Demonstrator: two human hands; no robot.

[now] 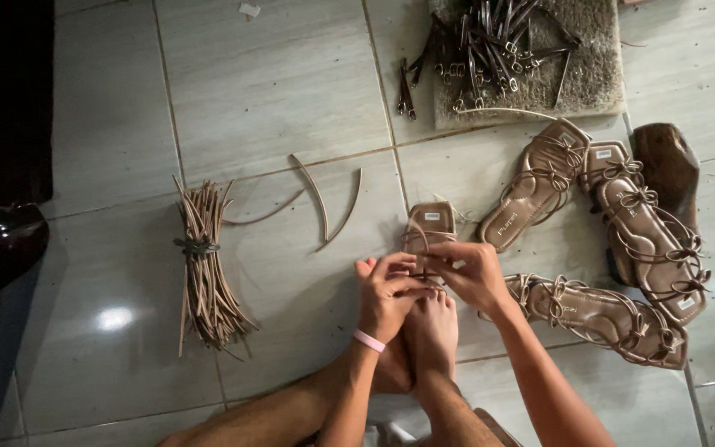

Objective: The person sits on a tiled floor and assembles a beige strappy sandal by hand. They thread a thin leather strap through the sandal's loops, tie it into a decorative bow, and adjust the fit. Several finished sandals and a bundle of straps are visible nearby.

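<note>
The person sits on a tiled floor (291,74) and both hands meet over a tan sandal (429,228) that lies just in front of the bare feet (424,331). The left hand (386,294), with a pink band at the wrist, has its fingers closed on the thin straps at the near end of the sandal. The right hand (473,273) pinches the same straps from the other side, fingertips touching those of the left hand. The far end of the sandal, with a white label, shows beyond the hands. To the right of the hands lie three more sandals (622,223) with tied straps, near to each other. On the left, well apart, lies a bundle of straps (202,265) bound in the middle, and between the bundle and the sandal are a few loose curved strips (324,203). At the top, a mat (597,66) carries a pile of dark buckled straps (490,41).
</note>
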